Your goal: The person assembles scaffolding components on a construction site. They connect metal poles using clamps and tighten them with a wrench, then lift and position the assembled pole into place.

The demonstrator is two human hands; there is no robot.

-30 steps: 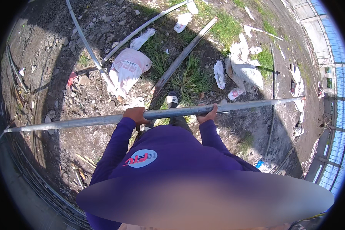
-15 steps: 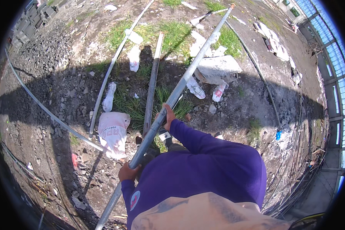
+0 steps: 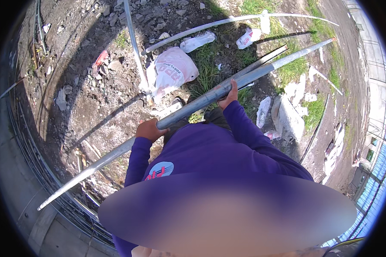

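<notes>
Holding the grey metal pipe (image 3: 193,107) crosswise in front of your body, you have both hands clamped on it, your left hand (image 3: 150,129) and your right hand (image 3: 230,96) set apart along its middle stretch. Your fingers are closed around the metal, though the pipe hides some of them, so you cannot tell how far they wrap underneath.

What counts is its long axis: it slants from lower left to upper right. Your left hand is nearer the end that shows over the concrete strip (image 3: 13,171) along the lower-left edge of the ground (image 3: 94,96); your right hand is nearer the orange-tipped end, toward the ground's upper-right side.

Beyond your right hand, a darker pole (image 3: 268,57) runs nearly in line with that half and passes out of sight behind it; whether they touch, you cannot tell. Ahead of your left hand lies a pinkish-white sack (image 3: 173,73), just beside the lower end of a thinner grey pole (image 3: 134,43).
</notes>
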